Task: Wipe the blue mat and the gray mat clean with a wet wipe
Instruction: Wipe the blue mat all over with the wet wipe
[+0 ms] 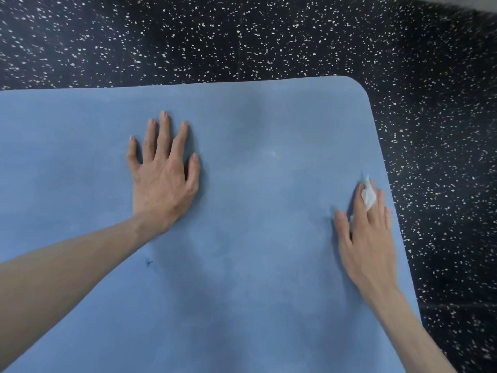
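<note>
Blue mat (pixel 242 265) lies flat on the floor and fills most of the view. Its far edge runs left to right across the upper third, its right edge slants down toward the bottom right, and one rounded corner shows at upper right. The left and near sides run out of frame, so those edges can't be seen. The surface is mottled, with darker and lighter patches; there's a small pale fleck right of centre and a small dark mark near the left forearm.

Wet wipe (pixel 368 196): white, crumpled, close to the mat's right edge, about halfway down the visible part of that edge. It pokes up between the fingers of the right hand (pixel 367 238); the rest of it is hidden under the hand. That hand lies palm down on the mat, fingers fairly straight and pointing away from the person, the wipe nipped between two of them. Fingertips are motion-blurred, so exact contact there is unclear. The outer fingers sit just beside the mat edge, so there's very little mat to the right of the hand.

Left hand (pixel 164 179): flat on the mat, fingers spread and straight, holding nothing, well apart from the right hand. Wide bare mat lies between the two hands and toward the far edge.

Floor (pixel 242 36): black with white speckles, bordering the mat on the far and right sides.
</note>
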